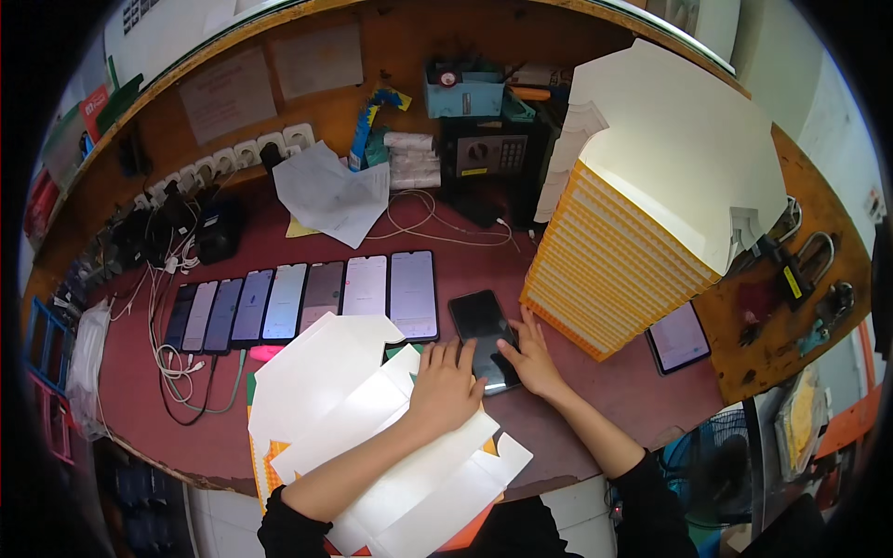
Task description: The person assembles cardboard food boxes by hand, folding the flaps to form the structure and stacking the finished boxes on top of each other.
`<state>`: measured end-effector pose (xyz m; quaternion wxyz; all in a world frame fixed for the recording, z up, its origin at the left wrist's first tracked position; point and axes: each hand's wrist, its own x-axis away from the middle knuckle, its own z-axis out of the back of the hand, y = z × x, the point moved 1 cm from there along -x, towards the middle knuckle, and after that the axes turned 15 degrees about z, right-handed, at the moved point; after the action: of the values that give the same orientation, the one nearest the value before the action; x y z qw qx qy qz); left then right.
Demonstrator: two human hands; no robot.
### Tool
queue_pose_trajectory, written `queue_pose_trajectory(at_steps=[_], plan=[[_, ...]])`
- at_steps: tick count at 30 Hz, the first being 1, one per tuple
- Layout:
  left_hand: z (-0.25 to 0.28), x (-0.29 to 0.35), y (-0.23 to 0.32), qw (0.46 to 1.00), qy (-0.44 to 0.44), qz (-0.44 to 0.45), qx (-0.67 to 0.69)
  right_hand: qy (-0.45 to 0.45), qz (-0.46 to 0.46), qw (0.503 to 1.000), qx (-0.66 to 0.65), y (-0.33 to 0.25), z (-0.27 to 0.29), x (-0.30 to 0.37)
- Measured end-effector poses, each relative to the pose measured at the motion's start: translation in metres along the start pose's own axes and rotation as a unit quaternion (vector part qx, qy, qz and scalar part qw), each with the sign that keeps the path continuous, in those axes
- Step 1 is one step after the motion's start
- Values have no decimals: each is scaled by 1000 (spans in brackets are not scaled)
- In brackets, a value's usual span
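A dark smartphone (481, 316) lies face up on the maroon tabletop, its screen black. My left hand (448, 386) rests palm down over a stack of folded white card (372, 437), its fingers stretched out to the phone's left side and lower part. At the phone's right edge is my right hand (534, 356), with fingers apart and the thumb reaching onto the edge. Neither hand is closed around anything. Just beyond the right hand stands a tall, open box (623, 270) with a yellow-and-white pattern and white flaps.
Several phones stand in a row at the left, among them a lit phone (413, 296) nearest the middle. Another phone (679, 338) lies right of the box. A small safe (484, 153), crumpled paper (333, 193), tangled white cables (177, 358) and a power strip (223, 163) line the back and left.
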<state>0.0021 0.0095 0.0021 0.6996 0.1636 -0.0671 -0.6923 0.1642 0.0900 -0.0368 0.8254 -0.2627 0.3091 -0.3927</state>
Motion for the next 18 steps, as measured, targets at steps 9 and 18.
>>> queue_pose_trajectory(at_steps=[9, 18], plan=[[6, -4, 2, 998, -25, 32, 48, -18, 5, 1000, -19, -2, 7, -2], [10, -4, 3, 998, -25, 22, 62, 12, 18, 999, -35, -8, 16, -4]])
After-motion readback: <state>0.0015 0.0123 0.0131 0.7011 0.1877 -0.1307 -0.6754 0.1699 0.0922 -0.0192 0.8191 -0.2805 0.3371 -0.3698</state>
